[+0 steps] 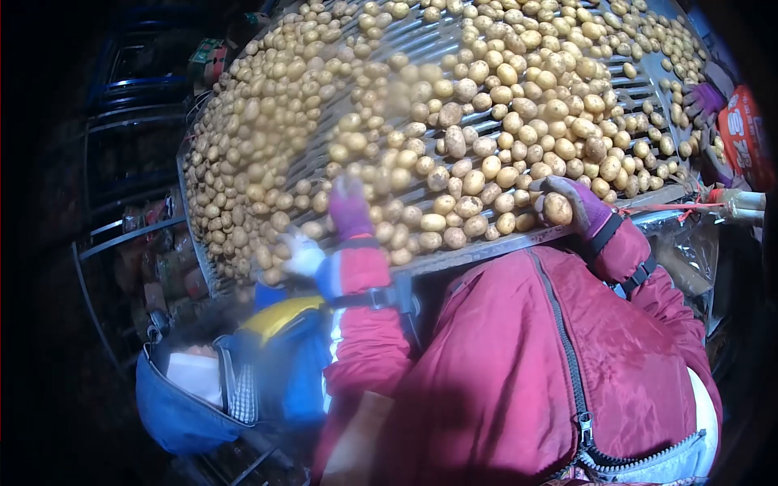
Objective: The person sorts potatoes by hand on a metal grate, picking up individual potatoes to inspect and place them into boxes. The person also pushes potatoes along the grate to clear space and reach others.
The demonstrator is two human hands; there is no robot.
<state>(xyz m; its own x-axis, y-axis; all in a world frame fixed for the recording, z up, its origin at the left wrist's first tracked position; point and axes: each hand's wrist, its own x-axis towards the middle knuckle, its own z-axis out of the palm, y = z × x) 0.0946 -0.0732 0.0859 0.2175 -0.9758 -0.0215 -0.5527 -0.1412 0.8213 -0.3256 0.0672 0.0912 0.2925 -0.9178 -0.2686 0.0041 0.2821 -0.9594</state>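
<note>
Potatoes (547, 150) cover a large slatted metal sorting table (648, 85) in front of me. In its purple and grey glove, my right hand (585, 204) is curled around one potato (557, 209) at the near edge. My left hand (350, 209), gloved the same way, is over the potatoes left of centre. It is smeared, so I cannot make out its fingers or whether they hold anything.
A person in a blue hood (182, 401) works close on my left, with a white-gloved hand (304, 255) by the potatoes. At right, another person's purple glove (705, 99) is near a red bag (741, 134). A metal rim (486, 249) borders the table.
</note>
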